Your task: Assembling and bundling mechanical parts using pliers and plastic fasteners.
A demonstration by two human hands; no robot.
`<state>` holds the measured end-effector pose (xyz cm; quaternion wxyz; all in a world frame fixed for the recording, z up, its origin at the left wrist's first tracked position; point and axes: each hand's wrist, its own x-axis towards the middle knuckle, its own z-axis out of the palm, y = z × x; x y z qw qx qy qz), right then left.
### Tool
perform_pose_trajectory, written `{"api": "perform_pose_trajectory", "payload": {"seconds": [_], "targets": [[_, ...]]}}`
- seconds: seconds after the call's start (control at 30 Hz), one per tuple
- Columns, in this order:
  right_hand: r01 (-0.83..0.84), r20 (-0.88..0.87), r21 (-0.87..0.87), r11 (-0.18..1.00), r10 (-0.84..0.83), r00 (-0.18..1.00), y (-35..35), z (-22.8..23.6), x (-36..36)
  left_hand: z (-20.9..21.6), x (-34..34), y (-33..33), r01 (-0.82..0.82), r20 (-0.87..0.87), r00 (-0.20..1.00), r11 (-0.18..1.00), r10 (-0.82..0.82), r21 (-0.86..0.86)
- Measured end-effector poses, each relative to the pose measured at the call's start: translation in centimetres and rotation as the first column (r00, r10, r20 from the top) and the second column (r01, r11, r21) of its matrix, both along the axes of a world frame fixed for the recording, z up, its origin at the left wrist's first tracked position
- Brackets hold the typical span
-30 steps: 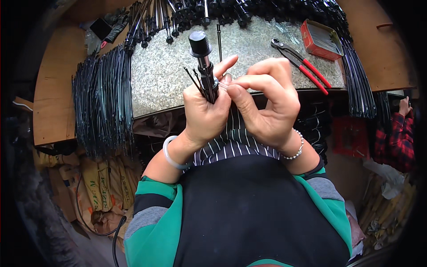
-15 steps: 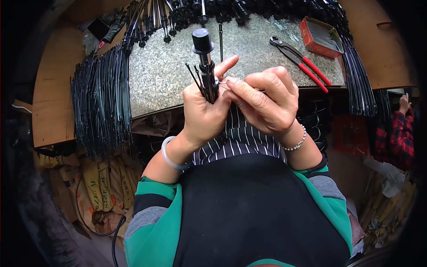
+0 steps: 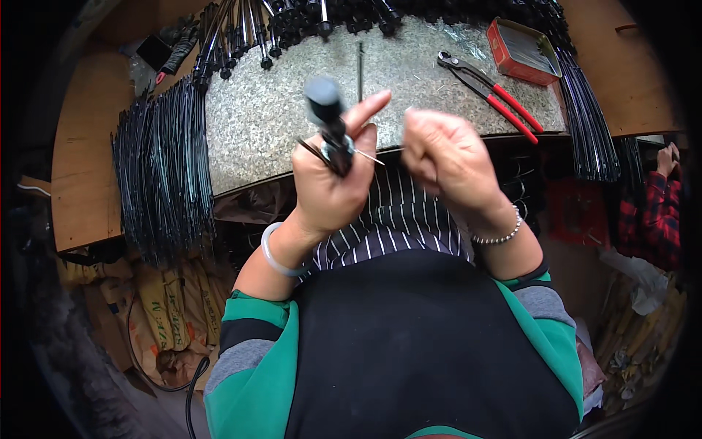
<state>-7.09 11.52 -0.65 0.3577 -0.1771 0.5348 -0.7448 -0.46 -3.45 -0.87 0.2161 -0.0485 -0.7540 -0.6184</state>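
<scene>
My left hand (image 3: 329, 190) is closed around what looks like a black umbrella shaft (image 3: 334, 135) with a round cap, blurred by motion. Its index finger points out to the upper right, past the shaft. Thin black ribs (image 3: 313, 151) stick out on the shaft's left side. From its right side a thin pale wire (image 3: 371, 157) juts toward my right hand. My right hand (image 3: 455, 162) hovers apart from the wire, its fingers curled in and smeared. Whether anything is in those fingers is hidden. Beyond my left hand a single black rod (image 3: 360, 72) lies on the speckled tabletop (image 3: 252, 124).
Red-handled pliers (image 3: 512, 118) and a red open tin (image 3: 523, 72) lie at the right. Bundles of black ribs hang over the left edge (image 3: 161, 175) and right edge (image 3: 585, 124). Capped shafts (image 3: 252, 36) line the back. Another person's checked sleeve (image 3: 651, 212) shows far right.
My right hand has let go of the thin wire and moved right, away from the shaft. My left hand has tipped the shaft's cap lower, toward me.
</scene>
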Motion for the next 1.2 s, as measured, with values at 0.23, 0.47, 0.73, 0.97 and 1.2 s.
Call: {"api": "perform_pose_trajectory", "payload": {"seconds": [0.23, 0.47, 0.73, 0.97, 1.2], "targets": [[0.898, -0.928, 0.039, 0.438, 0.349, -0.130, 9.2, -5.2, -8.0, 1.0, 0.2, -1.7, 0.007, 0.113, 0.992, 0.937, -0.050, 0.348], [0.618, -0.766, 0.451, 0.644, -0.076, 0.638, 10.7, -4.7, -8.3, 0.9, -0.5, -1.8, -0.061, 0.147, 0.989, 0.932, 0.009, 0.356], [-0.052, -0.288, 0.076, 0.996, 0.072, 0.955, 6.8, -1.7, -2.6, 0.0, -1.0, -1.9, -0.054, 0.139, 0.990, 0.970, 0.022, 0.236], [0.241, -0.864, 0.338, 0.910, 0.198, 0.463, 4.9, 2.6, -0.9, -0.7, -1.0, -2.1, -0.130, 0.120, 0.987, 0.963, 0.104, 0.236], [0.391, -0.952, 0.304, 0.869, 0.261, 0.159, 4.0, 3.6, -0.2, -0.6, -1.1, -2.3, -0.112, 0.125, 0.988, 0.966, 0.085, 0.231]]}}
